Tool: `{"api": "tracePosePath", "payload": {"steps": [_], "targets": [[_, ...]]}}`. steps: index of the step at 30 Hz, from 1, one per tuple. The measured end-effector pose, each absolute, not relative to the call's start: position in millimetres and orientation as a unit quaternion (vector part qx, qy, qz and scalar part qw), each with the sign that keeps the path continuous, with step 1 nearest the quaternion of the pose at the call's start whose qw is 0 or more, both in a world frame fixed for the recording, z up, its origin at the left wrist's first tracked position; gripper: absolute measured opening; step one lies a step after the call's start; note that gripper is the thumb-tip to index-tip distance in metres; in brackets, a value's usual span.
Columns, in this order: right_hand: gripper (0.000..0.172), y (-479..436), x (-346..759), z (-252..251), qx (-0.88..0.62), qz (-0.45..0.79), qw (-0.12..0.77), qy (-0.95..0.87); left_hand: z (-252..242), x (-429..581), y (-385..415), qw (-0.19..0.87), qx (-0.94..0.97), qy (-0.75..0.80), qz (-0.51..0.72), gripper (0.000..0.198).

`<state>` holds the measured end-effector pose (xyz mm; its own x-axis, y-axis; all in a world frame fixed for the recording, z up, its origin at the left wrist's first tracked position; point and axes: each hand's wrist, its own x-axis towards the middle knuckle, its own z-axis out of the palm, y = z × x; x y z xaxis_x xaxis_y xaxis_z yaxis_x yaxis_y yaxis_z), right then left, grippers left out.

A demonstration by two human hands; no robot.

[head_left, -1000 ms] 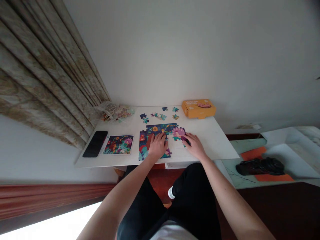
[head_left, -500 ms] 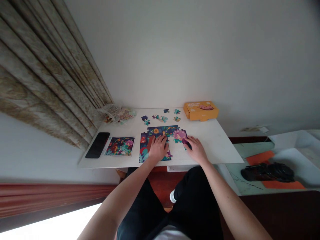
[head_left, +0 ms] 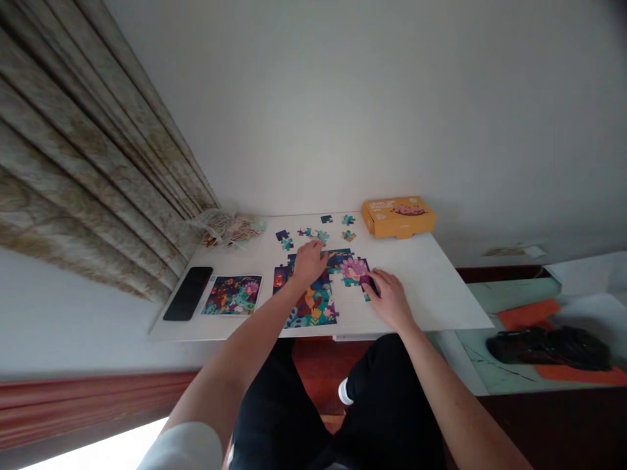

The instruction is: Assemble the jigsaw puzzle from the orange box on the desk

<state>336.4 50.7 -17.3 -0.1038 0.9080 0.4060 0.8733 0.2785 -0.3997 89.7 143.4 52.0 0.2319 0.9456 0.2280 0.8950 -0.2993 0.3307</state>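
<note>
A partly joined jigsaw puzzle (head_left: 313, 307) with a dark, colourful picture lies near the table's front edge. My left hand (head_left: 311, 260) reaches over its upper part, fingers stretched toward the loose puzzle pieces (head_left: 321, 235) behind it. Nothing shows in that hand, and it hides some of the picture. At the puzzle's right side, a pink flower section (head_left: 353, 267) is visible. There my right hand (head_left: 389, 297) rests low, thumb and fingers closed around a dark purple puzzle piece (head_left: 365, 281) at that section's edge.
On the left lie a printed picture card (head_left: 232, 295) and a black phone (head_left: 189, 294). A clear plastic bag (head_left: 230, 227) sits at the back left, an orange puzzle box (head_left: 399, 217) at the back right. More loose pieces (head_left: 283, 239) lie along the back. Right of the white table (head_left: 431, 294) is a camera-like black object (head_left: 548, 347).
My left hand has moved away from me, off the middle of the puzzle to its upper edge, uncovering more of the picture. My right hand stays at the purple piece. The view has shifted slightly.
</note>
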Motion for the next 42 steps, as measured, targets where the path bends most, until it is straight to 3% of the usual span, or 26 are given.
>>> {"api": "tracePosePath", "payload": {"steps": [10, 24, 28, 34, 42], "targets": [[0.042, 52, 334, -17, -0.613, 0.016, 0.280, -0.739, 38, 112, 298, 0.169, 0.762, 0.599, 0.179, 0.047], [0.041, 48, 331, -8, -0.625, 0.028, 0.265, -0.733, 29, 116, 334, 0.232, 0.695, 0.645, 0.218, 0.031], [0.043, 52, 335, -12, -0.619, 0.032, 0.274, -0.736, 42, 97, 321, 0.274, 0.688, 0.626, 0.244, 0.015], [0.045, 52, 338, -15, -0.612, 0.028, 0.280, -0.739, 60, 19, 250, 0.430, 0.565, 0.597, 0.374, 0.023], [0.045, 54, 339, -17, -0.599, 0.012, 0.298, -0.743, 44, -56, 133, 0.418, 0.482, 0.617, 0.461, 0.036]]}}
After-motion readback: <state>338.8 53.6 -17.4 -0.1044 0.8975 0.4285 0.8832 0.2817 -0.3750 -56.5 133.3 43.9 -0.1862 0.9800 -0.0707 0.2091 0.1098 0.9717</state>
